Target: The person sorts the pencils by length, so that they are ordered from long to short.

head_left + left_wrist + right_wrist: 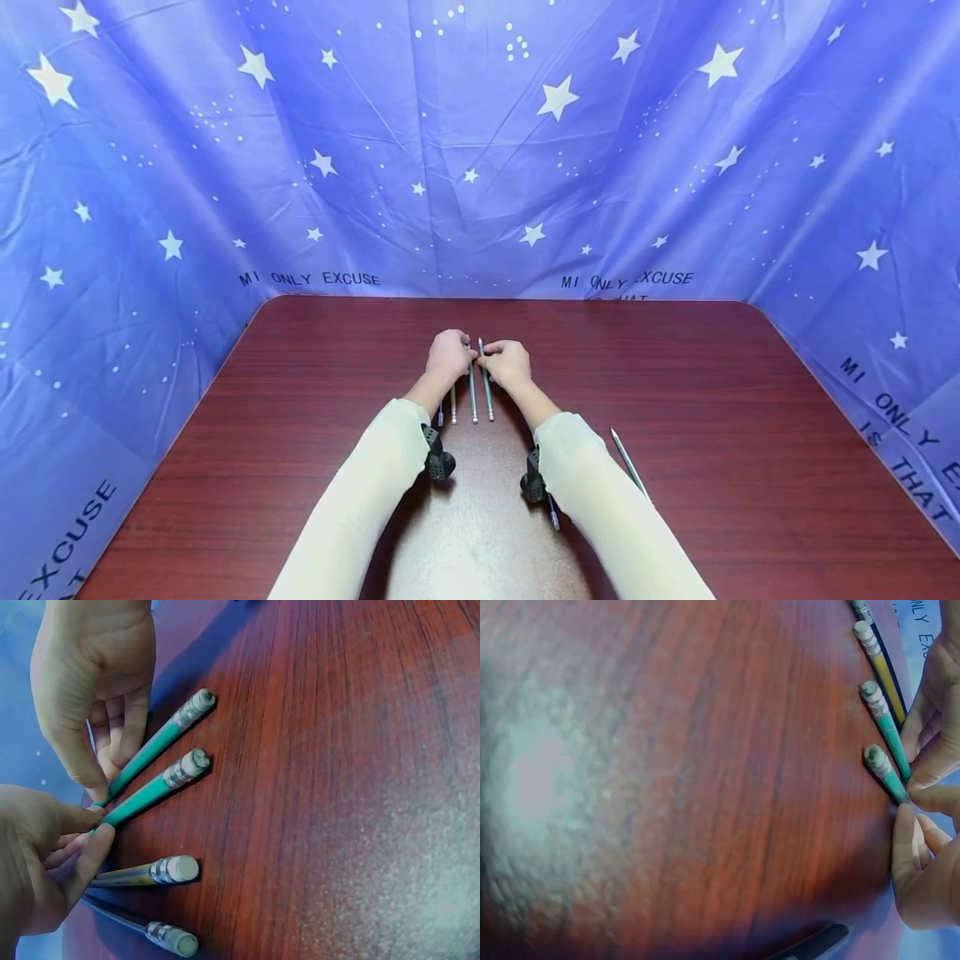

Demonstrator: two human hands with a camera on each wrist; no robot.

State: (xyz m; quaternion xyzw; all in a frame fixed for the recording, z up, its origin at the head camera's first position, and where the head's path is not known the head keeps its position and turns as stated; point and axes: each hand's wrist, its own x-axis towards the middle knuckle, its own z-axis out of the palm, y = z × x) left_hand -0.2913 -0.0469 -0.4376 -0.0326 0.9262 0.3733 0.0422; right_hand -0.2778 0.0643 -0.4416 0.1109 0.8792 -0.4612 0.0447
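Note:
Four pencils would be a loose row, so by colour: two green pencils lie side by side near the middle of the table, erasers toward me. My left hand point(450, 357) pinches the left green pencil point(150, 796) between thumb and fingertips. With thumb and forefinger, my right hand point(508, 363) pinches the right green pencil point(487, 396). The fingertips of both hands nearly meet at the pencils' far ends. Left of these lie a yellow pencil point(135, 875) and a dark pencil point(124, 913), their far parts hidden by my left hand.
Right of my right forearm lies another pencil point(628, 460), its near end hidden by the sleeve. A dark pencil point(554, 515) with an eraser end pokes out beneath that forearm. The reddish-brown table point(300, 400) meets a blue starry curtain point(450, 208) at its back and sides.

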